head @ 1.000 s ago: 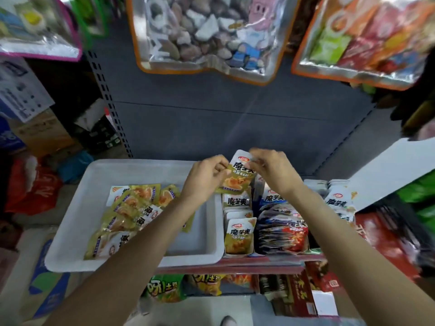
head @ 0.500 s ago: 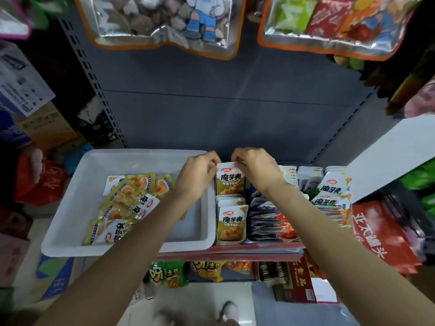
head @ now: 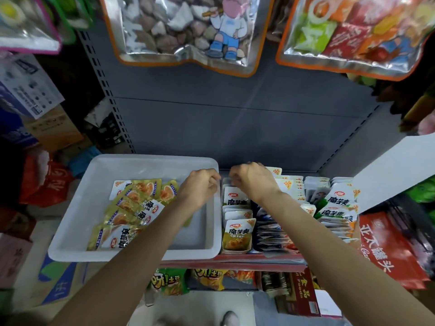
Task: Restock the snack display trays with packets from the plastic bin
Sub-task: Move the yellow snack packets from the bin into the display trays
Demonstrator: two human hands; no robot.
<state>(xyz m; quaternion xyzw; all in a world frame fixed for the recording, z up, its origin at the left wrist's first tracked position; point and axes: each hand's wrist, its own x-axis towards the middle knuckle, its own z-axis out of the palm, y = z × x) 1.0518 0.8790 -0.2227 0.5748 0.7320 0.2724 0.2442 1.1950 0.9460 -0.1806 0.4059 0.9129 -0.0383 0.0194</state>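
The white plastic bin (head: 98, 182) sits on the shelf at left, with several yellow snack packets (head: 134, 208) lying in its left half. Right of it stand the display trays (head: 236, 250), filled with upright rows of packets. My left hand (head: 200, 188) and my right hand (head: 253, 183) meet over the back of the leftmost row. Both have their fingers pinched at the top edge of a yellow-and-white packet (head: 236, 197) that stands low in that row. The fingertips hide the edge itself.
More packet rows (head: 339, 208) fill the trays to the right, beside a white box flap (head: 395, 170). Large snack bags (head: 188, 27) hang overhead against the grey back panel (head: 211, 128). Below the red shelf lip (head: 235, 261) lie more snacks. Cartons are stacked at far left.
The packet, held up above the tray a second ago, has come down into the back of the leftmost row. Both hands have gone down and back with it.
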